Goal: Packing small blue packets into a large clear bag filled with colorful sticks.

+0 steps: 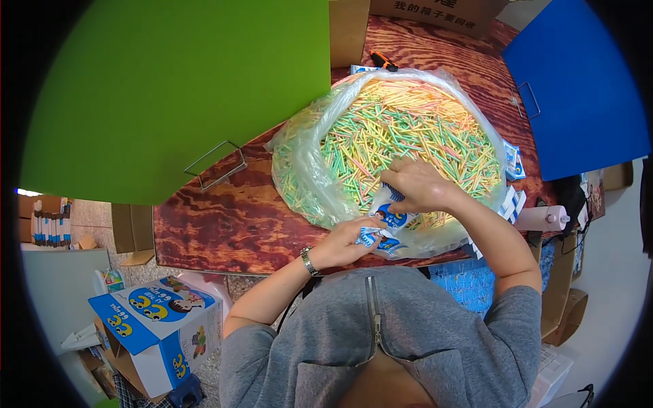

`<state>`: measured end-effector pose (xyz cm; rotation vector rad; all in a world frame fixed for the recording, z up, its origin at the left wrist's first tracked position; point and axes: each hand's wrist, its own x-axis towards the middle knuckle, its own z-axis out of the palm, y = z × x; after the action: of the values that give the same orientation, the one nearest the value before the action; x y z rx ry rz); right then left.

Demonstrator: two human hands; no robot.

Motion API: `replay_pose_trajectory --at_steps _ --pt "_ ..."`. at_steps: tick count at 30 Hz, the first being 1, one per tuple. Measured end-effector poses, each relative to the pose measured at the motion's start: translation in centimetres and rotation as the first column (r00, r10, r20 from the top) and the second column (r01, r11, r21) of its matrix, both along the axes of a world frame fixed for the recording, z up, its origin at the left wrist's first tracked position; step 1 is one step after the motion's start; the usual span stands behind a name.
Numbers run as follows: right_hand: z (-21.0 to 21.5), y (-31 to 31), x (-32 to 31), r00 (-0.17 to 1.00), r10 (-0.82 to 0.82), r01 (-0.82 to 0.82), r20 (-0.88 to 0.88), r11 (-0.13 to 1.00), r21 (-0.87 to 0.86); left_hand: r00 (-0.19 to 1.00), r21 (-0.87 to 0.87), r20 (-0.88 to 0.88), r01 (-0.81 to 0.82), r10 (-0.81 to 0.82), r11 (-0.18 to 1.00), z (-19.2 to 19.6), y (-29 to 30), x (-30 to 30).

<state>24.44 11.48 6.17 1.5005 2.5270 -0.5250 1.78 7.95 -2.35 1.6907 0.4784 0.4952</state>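
Observation:
A big clear plastic bag [305, 160] lies open on the table, full of thin candy-like sticks [408, 122] in green, yellow, orange and pink. Over its near edge, my left hand [343, 243] is closed on the lower end of a small blue and white printed packet [391, 216]. My right hand [418, 185] is just above the sticks, its fingers bent at the packet's upper end. Whether sticks are inside the packet cannot be made out.
A green panel [183, 95] stands at left, a blue panel [578, 88] at right. Beyond the bag lies an orange and black cutter [383, 61]. A pink bottle [544, 218] is at the right edge. A printed carton [156, 313] stands lower left of the wooden table [204, 238].

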Motion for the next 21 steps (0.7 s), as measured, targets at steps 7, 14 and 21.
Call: replay_pose_trajectory --at_steps 7,14,21 --pt "2.1 -5.6 3.9 0.599 -0.522 0.515 -0.607 0.832 -0.208 0.976 -0.009 0.112 -0.189 0.189 0.982 4.9 3.1 -3.4" --pt "-4.0 -9.0 -2.3 -0.398 -0.588 0.630 -0.705 0.383 -0.675 0.974 -0.476 0.099 -0.135 0.205 0.869 3.3 3.7 0.3" --pt "-6.3 -11.1 -2.8 -0.021 -0.726 0.625 -0.688 0.527 -0.576 0.970 -0.703 0.151 -0.029 0.189 0.711 1.5 4.6 2.6"
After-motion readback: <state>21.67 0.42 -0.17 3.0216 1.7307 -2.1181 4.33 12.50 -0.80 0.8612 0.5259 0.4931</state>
